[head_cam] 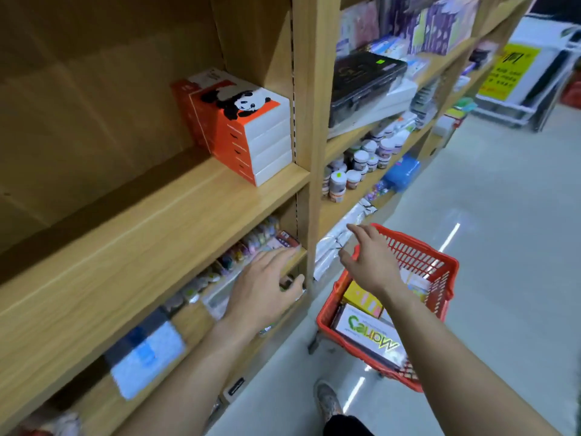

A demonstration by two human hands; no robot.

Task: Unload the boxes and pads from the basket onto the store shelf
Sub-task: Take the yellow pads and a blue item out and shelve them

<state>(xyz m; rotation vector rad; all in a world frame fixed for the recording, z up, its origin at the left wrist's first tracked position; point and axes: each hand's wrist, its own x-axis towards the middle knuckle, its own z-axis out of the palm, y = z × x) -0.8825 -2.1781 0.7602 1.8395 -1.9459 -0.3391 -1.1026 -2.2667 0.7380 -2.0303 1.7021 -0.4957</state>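
Observation:
A red plastic basket (440, 265) stands on the floor beside the wooden shelf unit. Inside it lie a white pad with green lettering (371, 336) and a yellow box (361, 298). A stack of orange-and-white panda boxes (248, 127) sits at the right end of the wooden shelf board (141, 234). My left hand (264, 287) hovers open in front of the lower shelf, holding nothing. My right hand (367, 262) is open with fingers spread above the basket's left rim, also with nothing in it.
The lower shelf (201, 313) holds small packets and a blue-white pack (147, 354). To the right, a neighbouring bay holds a dark case (364, 80), jars (361, 165) and silver bags (339, 240). My shoe (327, 401) is on the grey floor near the basket.

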